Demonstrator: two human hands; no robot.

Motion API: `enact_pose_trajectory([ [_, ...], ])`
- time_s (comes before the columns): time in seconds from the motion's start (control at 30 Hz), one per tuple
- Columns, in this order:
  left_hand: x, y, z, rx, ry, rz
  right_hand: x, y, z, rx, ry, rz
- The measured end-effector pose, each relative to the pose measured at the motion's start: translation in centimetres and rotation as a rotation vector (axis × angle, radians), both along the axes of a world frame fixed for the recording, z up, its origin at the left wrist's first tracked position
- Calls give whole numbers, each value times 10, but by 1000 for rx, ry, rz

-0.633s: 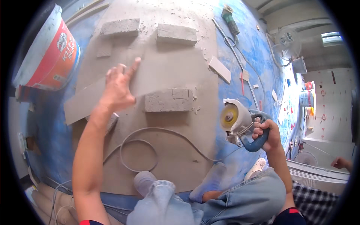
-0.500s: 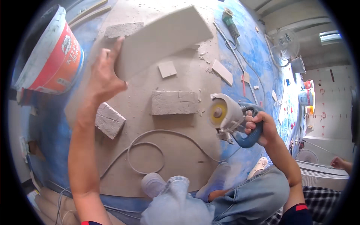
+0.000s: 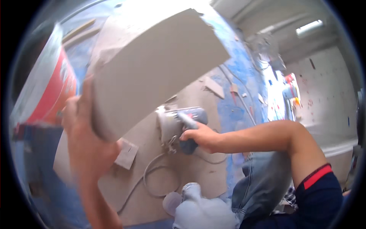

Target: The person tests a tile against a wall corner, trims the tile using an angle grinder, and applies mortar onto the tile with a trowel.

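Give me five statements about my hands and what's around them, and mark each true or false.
1. The left hand holds a large pale board. True.
2. The right hand is empty. False: the right hand grips a power saw.
3. The bucket is to the board's right. False: the bucket is to its left.
4. A looped cable lies on the ground. True.
5. The right sleeve is plain white. False: the right sleeve is dark with a red band.

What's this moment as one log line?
left hand: holding grey slab; right hand: gripping handheld saw; cord: looped; bucket: at left
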State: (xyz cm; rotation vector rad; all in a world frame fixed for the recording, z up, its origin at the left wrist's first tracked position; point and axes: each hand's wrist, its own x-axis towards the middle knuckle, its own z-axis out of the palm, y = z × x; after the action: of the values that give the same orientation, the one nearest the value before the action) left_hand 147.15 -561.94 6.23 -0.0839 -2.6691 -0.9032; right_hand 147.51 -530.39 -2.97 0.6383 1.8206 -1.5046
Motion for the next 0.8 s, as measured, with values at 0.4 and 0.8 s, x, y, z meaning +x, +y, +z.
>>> enact_pose_trajectory([
  [0.4,-252,241,29,-446,-184,-287,-204,252,90,-171,-353,642],
  [0.8,-561,501,-78,-639,-444,-286,-710,711,-18,709,516,59],
])
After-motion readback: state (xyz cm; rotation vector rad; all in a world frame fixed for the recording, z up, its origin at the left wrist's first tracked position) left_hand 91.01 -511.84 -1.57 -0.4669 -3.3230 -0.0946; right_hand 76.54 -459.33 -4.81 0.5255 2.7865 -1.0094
